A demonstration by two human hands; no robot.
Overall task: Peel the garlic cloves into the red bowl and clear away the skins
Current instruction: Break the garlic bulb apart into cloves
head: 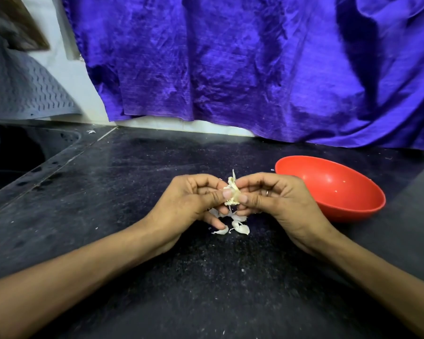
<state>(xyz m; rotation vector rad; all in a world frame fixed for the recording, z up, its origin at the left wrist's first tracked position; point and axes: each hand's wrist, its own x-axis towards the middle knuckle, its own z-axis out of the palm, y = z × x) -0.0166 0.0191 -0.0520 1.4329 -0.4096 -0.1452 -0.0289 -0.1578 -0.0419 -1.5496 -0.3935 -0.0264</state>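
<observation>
I see left hand [196, 199] and right hand [267, 199] both pinching one garlic clove [232, 193]; torn skin may drop into the red bowl [353, 206] near right.

Legible text, labels, brands, numbers, signs: none. No lettering can be read on the red bowl [333, 189], the purple cloth [255, 64], the dark surface [132, 192] or the grey patterned mat [27, 91] at the left.
</observation>
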